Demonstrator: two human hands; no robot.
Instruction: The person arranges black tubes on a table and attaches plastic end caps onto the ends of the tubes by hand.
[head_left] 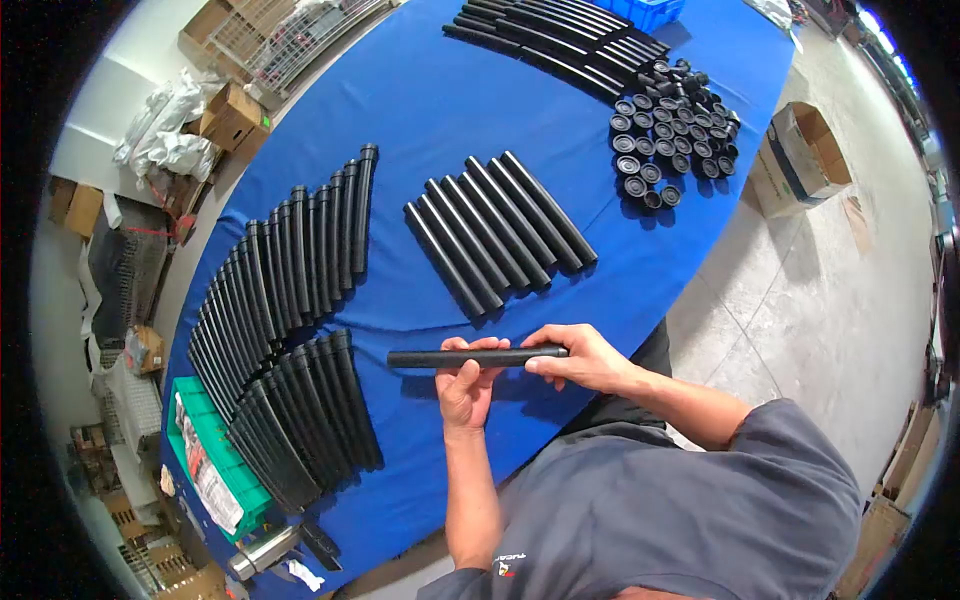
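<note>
Position of the pipe, to begin with?

Just below the middle of the frame, lying nearly level from left to right, with the blue cloth of the desk behind it. Both of the person's hands are on it.

And how do the fingers stand?

On the left hand they bend behind the pipe while the thumb presses the near side, so the gap is just the pipe's thickness. The right hand has its thumb and fingers closed around the right end. They hide part of it, so how that end is finished cannot be told.

What lies nearest?

A row of plain black pipes slants across the middle of the frame, just above the hands.

And the left side?

Two bunches of pipes with thicker upper ends: an upper bunch and, just under it, a lower bunch. A green basket stands beside them at the lower left.

Upper right?

A heap of round black caps, with more pipes next to it and a blue bin at the top edge. A cardboard box stands on the floor, off the desk.
</note>
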